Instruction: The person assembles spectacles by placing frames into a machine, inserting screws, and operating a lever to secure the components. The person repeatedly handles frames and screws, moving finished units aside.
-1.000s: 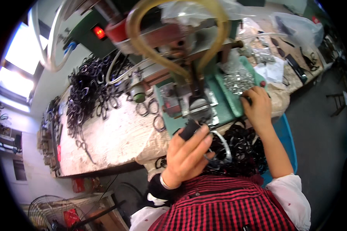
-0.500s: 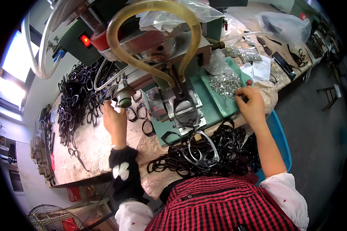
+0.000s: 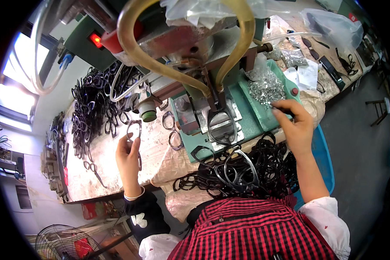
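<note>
My left hand [image 3: 128, 162] is closed on a dark eyeglass frame [image 3: 140, 128], which sticks up past the fingertips above the worktable. At the tray's near right side, my right hand [image 3: 300, 128] has thumb and forefinger drawn together beside a heap of small shiny metal parts [image 3: 265, 90]. Whatever lies between those fingertips is too small to make out. The green tray [image 3: 271, 123] rests on the base of a green bench machine [image 3: 190, 149]. Another dark eyeglass frame [image 3: 235, 130] sits at the machine's metal fixture [image 3: 223, 120], below its head.
Many black frames are heaped [image 3: 95, 104] at the left, more [image 3: 264, 164] in front of me, with a grey clear-looking frame [image 3: 242, 167] on top. A green-tipped knob [image 3: 149, 115] juts out left of the fixture. A yellowish hose [image 3: 125, 32] loops overhead. A blue bin [image 3: 323, 160] stands right.
My left hand has come away from beside the green-tipped knob toward me, now with an eyeglass frame plainly in its fingers. My right hand stays by the metal parts. The whole view has shifted slightly.
</note>
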### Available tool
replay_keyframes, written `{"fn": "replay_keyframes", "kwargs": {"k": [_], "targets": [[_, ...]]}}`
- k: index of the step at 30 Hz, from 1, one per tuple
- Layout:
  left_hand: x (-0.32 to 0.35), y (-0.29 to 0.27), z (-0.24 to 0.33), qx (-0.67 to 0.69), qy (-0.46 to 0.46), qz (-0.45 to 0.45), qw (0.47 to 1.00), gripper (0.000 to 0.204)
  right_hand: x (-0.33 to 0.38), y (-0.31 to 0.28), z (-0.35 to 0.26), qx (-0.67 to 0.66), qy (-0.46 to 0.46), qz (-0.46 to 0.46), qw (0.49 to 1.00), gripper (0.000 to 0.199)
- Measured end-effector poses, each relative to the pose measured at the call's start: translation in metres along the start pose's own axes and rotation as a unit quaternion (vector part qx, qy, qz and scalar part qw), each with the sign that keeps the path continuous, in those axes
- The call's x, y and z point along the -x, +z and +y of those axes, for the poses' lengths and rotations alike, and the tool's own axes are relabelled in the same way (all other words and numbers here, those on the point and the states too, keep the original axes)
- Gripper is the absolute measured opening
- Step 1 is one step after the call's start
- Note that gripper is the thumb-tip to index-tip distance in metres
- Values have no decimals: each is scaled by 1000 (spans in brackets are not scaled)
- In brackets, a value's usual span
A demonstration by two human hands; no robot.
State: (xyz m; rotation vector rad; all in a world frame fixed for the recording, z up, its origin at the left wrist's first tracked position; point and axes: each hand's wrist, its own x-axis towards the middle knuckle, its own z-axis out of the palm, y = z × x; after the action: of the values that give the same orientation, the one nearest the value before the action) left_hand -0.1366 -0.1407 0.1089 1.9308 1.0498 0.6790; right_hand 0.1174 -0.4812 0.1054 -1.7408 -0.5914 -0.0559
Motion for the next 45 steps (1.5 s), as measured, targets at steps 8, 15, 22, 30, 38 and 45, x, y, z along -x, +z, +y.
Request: {"fn": "replay_keyframes", "kwargs": {"k": [8, 15, 22, 30, 38, 45], "targets": [[16, 73, -15, 283, 98, 60, 952, 11, -26, 81, -57, -136, -79, -12, 988, 25], [32, 48, 110, 281, 479, 38, 831, 18, -25, 75, -72, -296, 30, -90, 950, 54], [40, 59, 151, 297, 513, 51, 804, 5, -12, 50, -102, -300, 95, -159, 936, 62], [62, 96, 125, -19, 644, -96, 758, 27, -51, 22, -15, -71, -41, 51, 995, 47], [59, 104, 124, 1, 632, -108, 767, 33, -13, -8, 33, 218, -45, 30, 974, 16], [105, 87, 96, -17, 557, -22, 830, 38, -17, 15, 32, 355, -73, 2, 932, 10]]}}
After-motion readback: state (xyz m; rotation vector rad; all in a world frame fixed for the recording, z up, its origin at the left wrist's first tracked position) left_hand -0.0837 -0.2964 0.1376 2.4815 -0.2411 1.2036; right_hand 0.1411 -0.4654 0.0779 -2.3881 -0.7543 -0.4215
